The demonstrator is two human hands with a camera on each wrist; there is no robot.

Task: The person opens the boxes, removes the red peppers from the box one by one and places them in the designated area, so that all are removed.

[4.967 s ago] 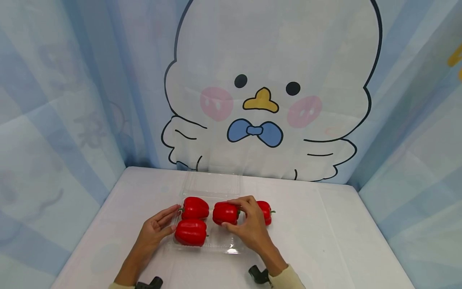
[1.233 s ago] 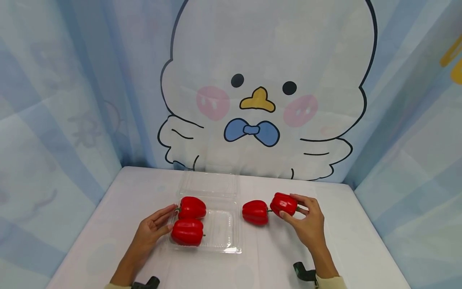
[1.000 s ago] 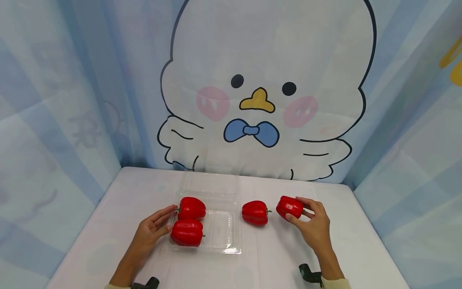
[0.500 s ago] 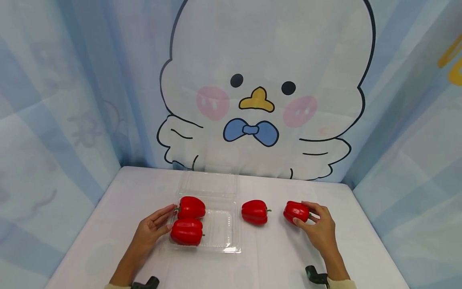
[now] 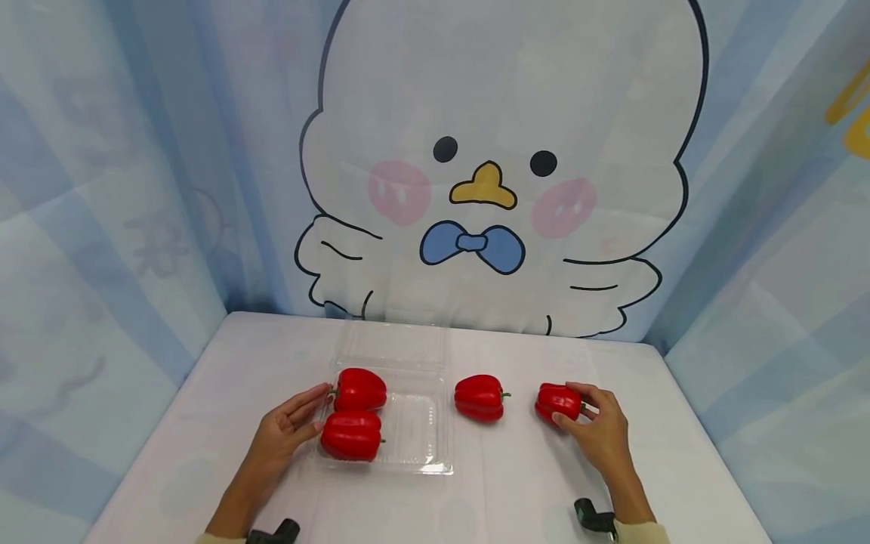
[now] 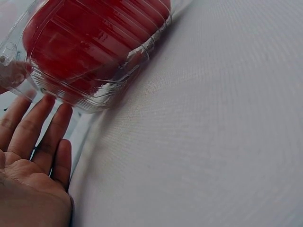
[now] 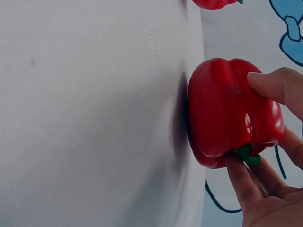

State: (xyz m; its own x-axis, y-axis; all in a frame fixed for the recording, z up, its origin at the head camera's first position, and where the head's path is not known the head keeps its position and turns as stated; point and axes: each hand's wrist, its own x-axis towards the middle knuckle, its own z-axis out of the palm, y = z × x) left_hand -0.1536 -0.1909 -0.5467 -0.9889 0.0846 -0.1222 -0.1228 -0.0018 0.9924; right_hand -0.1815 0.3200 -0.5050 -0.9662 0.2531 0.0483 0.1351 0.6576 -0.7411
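Note:
My right hand (image 5: pixel 601 434) grips a red bell pepper (image 5: pixel 559 403) by its sides, at the right of the table. In the right wrist view, the thumb lies on that bell pepper (image 7: pixel 227 111), and other fingers sit near its green stem; it is at the tabletop. My left hand (image 5: pixel 280 431) touches the left side of a clear plastic clamshell container (image 5: pixel 414 434), its fingers fairly straight in the left wrist view. Inside the container's left half lie two bell peppers, a rear one (image 5: pixel 360 390) and a front one (image 5: pixel 351 436). The container's lid (image 5: pixel 390 346) is folded back.
Another red bell pepper (image 5: pixel 479 398) lies on the white tablecloth (image 5: pixel 516 483) between the container and my right hand. Pale blue curtains (image 5: pixel 122 227) surround the table on the back and sides. A dark camera mount (image 5: pixel 594 517) is on the right wrist.
My right hand has carried one bell pepper from over the container to the right and lowered it to the table. The left hand stays by the container.

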